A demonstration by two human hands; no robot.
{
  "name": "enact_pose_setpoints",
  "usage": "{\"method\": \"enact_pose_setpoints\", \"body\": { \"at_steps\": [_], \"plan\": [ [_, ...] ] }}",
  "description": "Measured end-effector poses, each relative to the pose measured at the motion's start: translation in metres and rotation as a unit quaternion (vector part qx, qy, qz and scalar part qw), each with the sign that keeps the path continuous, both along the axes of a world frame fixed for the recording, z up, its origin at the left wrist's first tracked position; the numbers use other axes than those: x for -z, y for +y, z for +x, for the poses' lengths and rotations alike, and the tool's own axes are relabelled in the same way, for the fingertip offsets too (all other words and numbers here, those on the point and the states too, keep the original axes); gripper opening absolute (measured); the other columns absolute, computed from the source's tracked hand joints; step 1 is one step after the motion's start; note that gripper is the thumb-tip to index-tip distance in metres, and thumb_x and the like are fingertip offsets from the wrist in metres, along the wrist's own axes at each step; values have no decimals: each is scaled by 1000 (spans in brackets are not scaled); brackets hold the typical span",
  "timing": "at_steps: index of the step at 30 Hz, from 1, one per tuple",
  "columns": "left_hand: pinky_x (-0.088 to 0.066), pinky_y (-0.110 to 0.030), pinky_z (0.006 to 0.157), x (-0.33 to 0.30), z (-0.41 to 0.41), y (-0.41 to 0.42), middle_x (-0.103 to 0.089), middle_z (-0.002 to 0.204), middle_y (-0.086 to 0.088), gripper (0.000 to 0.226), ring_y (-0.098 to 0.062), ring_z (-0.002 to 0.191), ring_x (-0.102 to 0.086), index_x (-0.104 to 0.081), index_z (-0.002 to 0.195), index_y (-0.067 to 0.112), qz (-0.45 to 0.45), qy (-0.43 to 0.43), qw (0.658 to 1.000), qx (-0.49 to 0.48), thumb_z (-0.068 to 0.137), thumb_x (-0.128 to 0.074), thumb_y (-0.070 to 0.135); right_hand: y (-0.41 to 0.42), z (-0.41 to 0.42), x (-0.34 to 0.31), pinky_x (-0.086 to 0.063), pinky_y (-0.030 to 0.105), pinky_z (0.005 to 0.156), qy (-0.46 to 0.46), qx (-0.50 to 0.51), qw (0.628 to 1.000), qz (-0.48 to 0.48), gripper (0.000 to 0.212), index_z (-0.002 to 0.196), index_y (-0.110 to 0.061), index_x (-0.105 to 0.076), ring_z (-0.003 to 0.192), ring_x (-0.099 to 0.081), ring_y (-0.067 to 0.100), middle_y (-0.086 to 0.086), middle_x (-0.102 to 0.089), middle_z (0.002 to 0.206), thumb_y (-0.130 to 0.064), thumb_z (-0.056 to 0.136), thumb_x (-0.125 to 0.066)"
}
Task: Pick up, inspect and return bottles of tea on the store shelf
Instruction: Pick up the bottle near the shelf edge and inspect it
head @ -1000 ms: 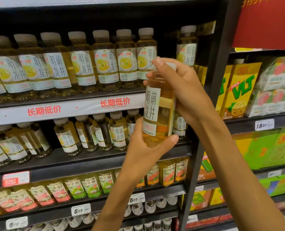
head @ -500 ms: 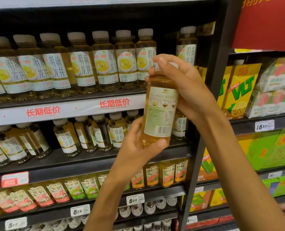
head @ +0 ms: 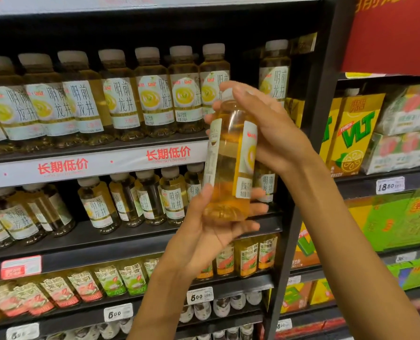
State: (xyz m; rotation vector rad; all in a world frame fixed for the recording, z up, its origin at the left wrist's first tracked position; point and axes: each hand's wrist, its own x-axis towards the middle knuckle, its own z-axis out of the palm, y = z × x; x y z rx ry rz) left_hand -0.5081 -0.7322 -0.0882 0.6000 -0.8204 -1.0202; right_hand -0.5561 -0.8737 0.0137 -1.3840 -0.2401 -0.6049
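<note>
Held bottle: a tea bottle [head: 229, 163] with amber liquid stands upright in front of the shelves, near picture centre, off the shelf; the gap between its label edges faces the camera.
Left hand: the left hand [head: 211, 231] cups the bottle's base from 7 o'clock, thumb up the left side, fingers curled round the bottom.
Right hand: the right hand [head: 265, 128] comes in from 3 o'clock, fingers wrapped over the cap and neck, palm against the label.
Top shelf: a row of matching tea bottles [head: 152, 94] at 11 o'clock, with one more bottle [head: 275, 69] at 1 o'clock.
Middle shelf: smaller bottles [head: 172, 195] at 9 o'clock of the held one.
Shelf strip: white band with red characters [head: 93, 163].
Right bay: yellow lemon tea cartons [head: 356, 133] at 3 o'clock.
</note>
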Motion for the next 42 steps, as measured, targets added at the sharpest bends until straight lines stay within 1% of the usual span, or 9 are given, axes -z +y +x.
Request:
{"method": "enact_pose_setpoints", "body": {
  "at_steps": [5,8,11,16,22,28,34,38,42],
  "plan": [
    [-55,-32,87,-9,9,-9,-69,114,7,58,-16,105,-67,-51,125,35,90,-289,915,-269,73,-72,49,0,-1,-13,-57,37,82,-3,143,987,-66,17,110,-11,-61,103,-66,29,8,-68,99,-18,95,-56],
    [-55,-24,68,-17,10,-20,-73,98,0,44,-17,84,-71,-57,117,27,81,-232,936,-253,78,-69,44,-3,-1,-18,-54,38,91,6,119,993,-17,17,108,-13,-62,106,-65,25,16,-66,113,-22,98,-52],
    [-52,-24,55,-25,14,-25,-70,91,-12,52,-18,69,-66,-60,116,11,16,-75,993,-87,78,-70,45,-10,0,-20,-50,39,97,15,74,997,-4,21,116,-13,-58,117,-59,28,16,-62,123,-19,99,-47],
    [-56,-27,67,-27,16,-39,-70,105,-14,62,-21,84,-69,-63,119,16,-3,-94,994,-50,70,-77,51,-16,7,-27,-56,34,83,-18,99,994,-41,21,117,-16,-57,103,-63,25,6,-66,103,-16,99,-47],
    [-51,-17,86,-50,39,-47,-66,121,5,36,-7,113,-62,-50,118,38,45,-266,930,-250,85,-65,39,-28,9,-44,-54,29,86,-110,115,986,-41,23,119,-15,-55,99,-66,16,4,-68,108,-11,97,-51],
    [-42,-6,92,-71,54,-70,-49,127,17,64,6,117,-49,-35,125,42,59,-444,820,-358,79,-76,26,-39,18,-49,-52,33,92,-132,217,957,-140,27,120,-14,-55,110,-62,20,4,-64,117,-13,94,-58],
    [-44,-28,99,-67,52,-103,-53,129,7,62,-11,120,-49,-41,136,20,93,-468,757,-447,83,-72,33,-56,31,-46,-52,28,89,-118,265,940,-178,31,120,-7,-50,108,-61,22,15,-60,122,-12,92,-61],
    [-45,-14,89,-64,48,-112,-50,124,9,62,-5,110,-52,-47,135,20,94,-427,756,-487,81,-74,32,-67,38,-44,-51,24,83,-112,292,936,-160,24,109,-8,-48,96,-61,16,8,-61,110,-11,91,-63],
    [-48,-18,88,-63,45,-118,-55,122,7,59,-5,108,-54,-50,129,21,95,-394,756,-514,78,-77,32,-72,44,-44,-51,36,90,-110,344,916,-178,24,108,-6,-52,104,-58,27,17,-58,113,-15,90,-65]
  ]
}}
